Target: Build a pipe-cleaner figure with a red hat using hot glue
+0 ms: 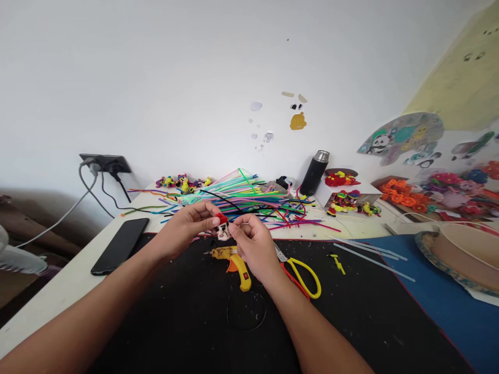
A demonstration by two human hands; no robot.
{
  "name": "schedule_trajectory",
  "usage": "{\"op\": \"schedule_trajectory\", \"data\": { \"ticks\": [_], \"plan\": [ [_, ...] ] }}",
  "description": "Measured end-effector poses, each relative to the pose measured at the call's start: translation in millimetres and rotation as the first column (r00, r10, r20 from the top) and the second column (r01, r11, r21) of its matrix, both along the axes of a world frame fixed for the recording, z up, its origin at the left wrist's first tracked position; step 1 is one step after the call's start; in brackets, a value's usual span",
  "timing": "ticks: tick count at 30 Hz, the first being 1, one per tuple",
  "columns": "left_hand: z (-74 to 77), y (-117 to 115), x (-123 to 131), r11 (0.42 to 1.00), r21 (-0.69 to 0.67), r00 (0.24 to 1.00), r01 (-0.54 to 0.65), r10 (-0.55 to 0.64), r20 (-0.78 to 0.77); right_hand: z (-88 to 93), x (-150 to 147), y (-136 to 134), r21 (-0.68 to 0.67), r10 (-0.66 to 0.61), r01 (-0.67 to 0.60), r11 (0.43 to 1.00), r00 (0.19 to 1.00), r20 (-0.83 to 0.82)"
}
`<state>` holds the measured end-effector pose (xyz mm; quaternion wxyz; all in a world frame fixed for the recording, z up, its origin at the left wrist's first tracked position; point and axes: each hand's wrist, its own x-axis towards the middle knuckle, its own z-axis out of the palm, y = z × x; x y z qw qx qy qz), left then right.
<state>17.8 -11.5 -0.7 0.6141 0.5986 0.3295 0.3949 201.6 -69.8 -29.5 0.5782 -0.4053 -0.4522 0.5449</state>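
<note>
Between my two hands is a small doll head (223, 232) with a white painted face and a red fuzzy top. My left hand (194, 223) pinches it by the red top at the upper left. At its right side, my right hand (255, 241) has thumb and fingers closed on the head's edge. Just below lies a yellow glue gun (242, 270) with an orange trigger, its nozzle pointing left on the black mat (187, 322). Scissors (307, 278) with yellow and red handles lie beside my right wrist, partly hidden by it.
A heap of colourful pipe cleaners (234, 195) spreads behind my hands. A black phone (121, 246) lies left. A dark thermos (315, 171) stands at the back by small fuzzy figures (343, 200). Clear glue sticks (374, 259) and a yellow-green piece (338, 264) lie right.
</note>
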Motion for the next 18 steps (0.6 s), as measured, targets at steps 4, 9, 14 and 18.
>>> {"op": "schedule_trajectory", "data": {
  "ticks": [4,9,14,18],
  "plan": [
    [-0.8,3.4,-2.9,0.999,0.031,0.999,-0.011,0.012,-0.029,2.5,0.9,-0.1,-0.005,-0.009,0.009,1.000,0.999,-0.048],
    [0.5,5.7,-4.1,0.998,0.055,0.999,-0.015,0.017,-0.031,4.5,5.1,1.8,0.008,-0.045,0.046,0.999,0.993,-0.111],
    [4.3,7.4,-4.0,0.994,0.074,0.997,-0.080,0.081,-0.013,2.9,7.3,3.2,-0.003,-0.021,0.021,1.000,0.994,-0.103],
    [6.6,11.4,-7.1,0.994,0.065,0.996,-0.088,0.088,0.012,-0.2,7.0,3.8,-0.019,0.003,-0.005,1.000,0.996,-0.093]
  ]
}}
